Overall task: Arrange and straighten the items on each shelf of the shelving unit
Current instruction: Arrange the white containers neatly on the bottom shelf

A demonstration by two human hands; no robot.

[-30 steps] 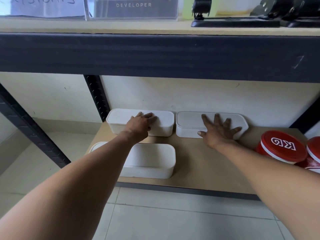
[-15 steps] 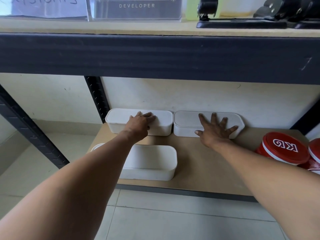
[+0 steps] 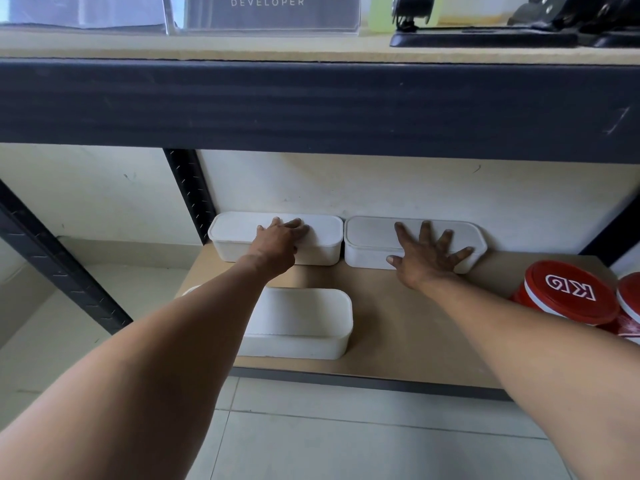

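- The left hand (image 3: 278, 239) lies on the lid of the left rear white container (image 3: 235, 233), fingers straight and close together and pressing it, with the box right up at the back wall.
- A third white container (image 3: 304, 322) sits in front on the lower shelf board (image 3: 408, 327), apart from the back row and partly hidden by the left forearm; something pale and round (image 3: 189, 290) peeks out just left of that arm, too hidden to name.
- The right hand (image 3: 427, 259) rests flat with fingers fanned wide on the right rear white container (image 3: 367, 237), which nearly touches its neighbour and looks square to the wall.
- Red tins with lettered lids (image 3: 568, 292) crowd the right end, one cut off by the edge of view.
- Judging by this, the back pair seems lined up; the front box and tins likely remain, as does the upper shelf with its acrylic sign holder (image 3: 266, 12).
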